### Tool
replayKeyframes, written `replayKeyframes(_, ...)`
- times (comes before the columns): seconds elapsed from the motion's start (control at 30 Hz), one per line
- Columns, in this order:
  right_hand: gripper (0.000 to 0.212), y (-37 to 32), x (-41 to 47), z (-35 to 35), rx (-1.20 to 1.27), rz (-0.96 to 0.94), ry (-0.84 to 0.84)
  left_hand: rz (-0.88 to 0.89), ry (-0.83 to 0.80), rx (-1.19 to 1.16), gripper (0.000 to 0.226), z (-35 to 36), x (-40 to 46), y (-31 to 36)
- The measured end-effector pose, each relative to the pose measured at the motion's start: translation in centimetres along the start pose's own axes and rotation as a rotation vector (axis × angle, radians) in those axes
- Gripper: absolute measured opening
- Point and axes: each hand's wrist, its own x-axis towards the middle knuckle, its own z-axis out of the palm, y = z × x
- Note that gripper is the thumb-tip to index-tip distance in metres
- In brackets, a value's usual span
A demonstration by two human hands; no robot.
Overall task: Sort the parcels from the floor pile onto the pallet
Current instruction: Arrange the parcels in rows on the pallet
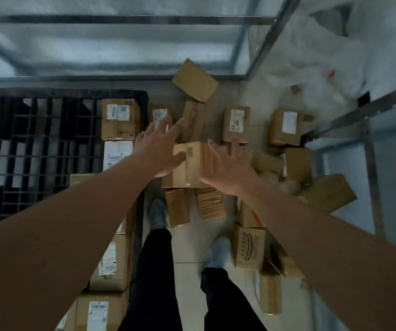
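A taped cardboard parcel (192,163) sits on top of the floor pile (235,125) in the middle of the view. My left hand (160,146) hovers at its left side with fingers spread and straight, the thumb by the box's left edge. My right hand (228,166) lies against its right side, fingers extended. Neither hand curls round the box. To the left lies the black plastic pallet (37,139), with a row of labelled parcels (120,118) along its right edge. My forearms hide part of that row.
Loose cardboard boxes (249,244) lie on the tiled floor around my feet (157,211) and to the right. Metal shelf frames (368,149) stand at the right and back. Crumpled clear plastic sheeting (323,68) lies at the upper right.
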Motion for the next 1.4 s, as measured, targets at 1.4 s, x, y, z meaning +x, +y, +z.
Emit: replayKeyframes(1.4, 0.062, 12.8, 30.8, 28.1, 1.208, 0.639, -0.071, -0.531, -0.363, -0.614, 0.113, 34.9, 21.4, -7.8)
